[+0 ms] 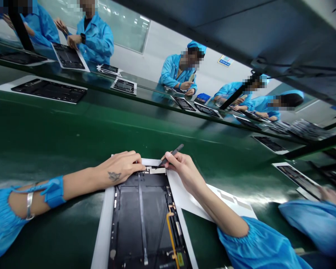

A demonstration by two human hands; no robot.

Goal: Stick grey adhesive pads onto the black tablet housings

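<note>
An opened tablet housing (154, 209), black inside with an orange flex cable (169, 231) along its right side, lies on a white sheet (100, 235) in front of me. At its far edge my left hand (126, 166) has its fingers bent and closed, the tips by a small part near a whitish strip (157, 170). What they pinch, if anything, is hidden. My right hand (184, 170) is closed round dark tweezers (176, 150), held slanted. The tips point down close to the strip; I cannot tell whether they touch it.
A white sheet with grey strips (235, 200) lies right of the housing. Another housing (49, 89) is at the far left on the green bench (72, 127). A neighbour's sleeve (313, 224) is close on the right. People in blue work across the bench, beneath an overhead shelf (240, 30).
</note>
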